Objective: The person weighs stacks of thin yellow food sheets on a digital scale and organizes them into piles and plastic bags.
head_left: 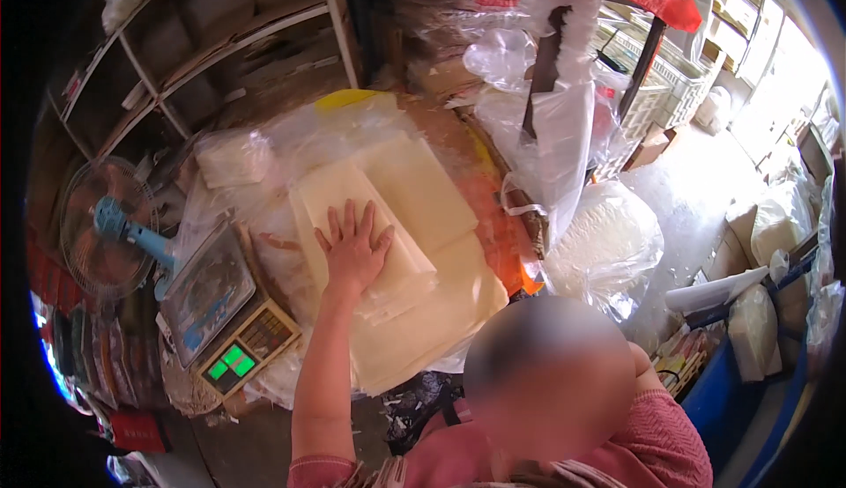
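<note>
My left hand (356,248) lies palm down, fingers spread, on a folded stack of thin cream-coloured sheets (401,263). I cannot make out what the sheets are made of. Beneath and beside this stack spread wider cream sheets (432,312), with another flat layer (427,190) at the upper right. My right hand does not show; only the pink right sleeve (656,439) is visible, and a blurred patch covers the area beside it.
Left of the sheets sits a weighing scale (211,290) with a lit green display. A fan (110,224) stands beyond it, below shelves (238,43). Clear plastic covers a wrapped block (233,158). At right are a bulging clear bag (604,241), white crates (665,70) and a blue container (731,400).
</note>
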Tool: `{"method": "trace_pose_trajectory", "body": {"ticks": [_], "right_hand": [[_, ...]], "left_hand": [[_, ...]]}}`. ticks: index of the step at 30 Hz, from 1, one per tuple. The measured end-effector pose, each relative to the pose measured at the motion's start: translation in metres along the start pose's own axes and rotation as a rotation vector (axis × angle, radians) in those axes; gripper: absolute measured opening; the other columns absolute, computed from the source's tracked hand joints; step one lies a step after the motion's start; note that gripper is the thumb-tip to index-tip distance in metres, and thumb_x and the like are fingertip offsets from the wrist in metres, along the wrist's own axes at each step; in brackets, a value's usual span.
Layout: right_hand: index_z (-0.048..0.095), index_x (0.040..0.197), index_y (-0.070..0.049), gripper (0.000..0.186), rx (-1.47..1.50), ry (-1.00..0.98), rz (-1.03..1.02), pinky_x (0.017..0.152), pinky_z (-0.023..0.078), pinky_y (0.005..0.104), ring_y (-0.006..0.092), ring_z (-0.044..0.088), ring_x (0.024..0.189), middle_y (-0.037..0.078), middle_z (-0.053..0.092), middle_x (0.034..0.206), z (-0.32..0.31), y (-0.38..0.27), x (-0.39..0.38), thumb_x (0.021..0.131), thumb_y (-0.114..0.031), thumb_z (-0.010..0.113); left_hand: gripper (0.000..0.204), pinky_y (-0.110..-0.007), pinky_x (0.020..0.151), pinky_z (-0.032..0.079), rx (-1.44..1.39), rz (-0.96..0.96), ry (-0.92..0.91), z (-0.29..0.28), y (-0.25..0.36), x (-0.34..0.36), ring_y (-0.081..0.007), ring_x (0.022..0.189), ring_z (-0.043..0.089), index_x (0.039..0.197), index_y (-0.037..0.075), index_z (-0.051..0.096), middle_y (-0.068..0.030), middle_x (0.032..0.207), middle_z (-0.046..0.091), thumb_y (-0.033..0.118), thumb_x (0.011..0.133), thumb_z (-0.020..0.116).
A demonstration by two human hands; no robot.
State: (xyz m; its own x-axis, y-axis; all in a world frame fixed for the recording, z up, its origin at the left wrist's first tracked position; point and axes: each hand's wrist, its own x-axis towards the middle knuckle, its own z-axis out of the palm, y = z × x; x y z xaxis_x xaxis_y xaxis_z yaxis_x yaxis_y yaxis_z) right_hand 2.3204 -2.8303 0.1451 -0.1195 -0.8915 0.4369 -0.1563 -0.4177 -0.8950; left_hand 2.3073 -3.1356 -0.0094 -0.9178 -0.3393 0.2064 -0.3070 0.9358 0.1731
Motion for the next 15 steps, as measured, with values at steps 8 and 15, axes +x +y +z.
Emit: {"method": "trace_pose_trajectory", "body": {"ticks": [8,15], "right_hand": [[0.06,0.101,0.003,0.018,-0.764,1.288,0.041,0.076,0.047,0.0257,0.0167,0.062,0.088,0.01,0.064,0.095,-0.116,0.078,-0.054,0.085,0.004,0.052],[0.068,0.094,-0.007,0.031,-1.083,1.382,0.559,0.079,0.047,0.0387,0.0267,0.065,0.083,0.011,0.069,0.089,-0.228,0.131,-0.095,0.078,-0.033,0.069]], "left_hand": [[0.061,-0.062,0.107,0.005,0.094,0.005,-0.128,0.015,0.009,0.0,-0.0381,0.139,0.011,0.143,0.023,0.031,-0.0096,0.152,0.018,0.055,0.091,0.035],[0.061,-0.06,0.108,0.004,0.016,0.028,-0.017,0.016,0.009,0.0,-0.0379,0.139,0.011,0.14,0.02,0.037,-0.0114,0.15,0.022,0.055,0.089,0.041]]}}
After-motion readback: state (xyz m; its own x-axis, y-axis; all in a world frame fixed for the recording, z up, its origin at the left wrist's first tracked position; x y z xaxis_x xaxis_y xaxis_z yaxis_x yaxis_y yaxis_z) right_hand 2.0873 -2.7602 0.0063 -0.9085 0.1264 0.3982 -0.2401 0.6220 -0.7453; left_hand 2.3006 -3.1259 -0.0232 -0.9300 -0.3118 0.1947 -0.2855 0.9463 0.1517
